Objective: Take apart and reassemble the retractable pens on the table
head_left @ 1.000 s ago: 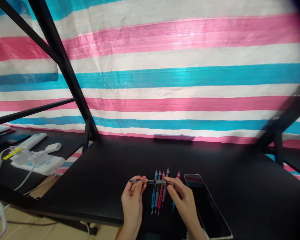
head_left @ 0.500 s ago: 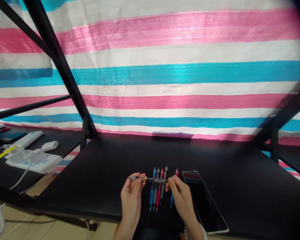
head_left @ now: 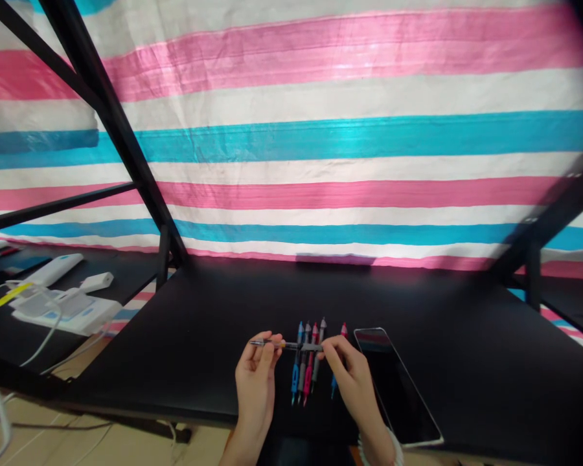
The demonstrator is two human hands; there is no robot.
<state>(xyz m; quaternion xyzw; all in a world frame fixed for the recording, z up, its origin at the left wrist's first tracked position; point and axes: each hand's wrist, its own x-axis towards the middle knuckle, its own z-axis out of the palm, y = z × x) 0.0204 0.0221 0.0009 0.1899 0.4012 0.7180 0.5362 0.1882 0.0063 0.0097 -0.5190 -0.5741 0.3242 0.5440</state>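
A slim pen [head_left: 291, 345] with a clear-and-dark barrel and a grey section lies level between my two hands. My left hand [head_left: 256, 382] pinches its left part, the pointed end sticking out past the fingers. At its grey right end, the fingers of my right hand [head_left: 354, 378] are closed. Beneath it several pens lie side by side on the table: a blue pen [head_left: 295, 378], a grey pen [head_left: 302, 377], a pink pen [head_left: 308, 375] and another grey pen [head_left: 317, 367]. A red-tipped pen [head_left: 344, 330] with a blue lower end lies apart, partly hidden by my right hand.
Right of my right hand a dark-screened phone [head_left: 401, 388] lies on the black table [head_left: 214, 336]. Chargers and a white power strip [head_left: 72, 314] with cables sit on another surface at left. Black metal posts [head_left: 126, 142] and a striped sheet [head_left: 350, 136] stand behind.
My right hand has shifted slightly left along the held pen, its fingertips now further over the grey section. My left hand has stayed nearly in place. The lying pens have not visibly moved.
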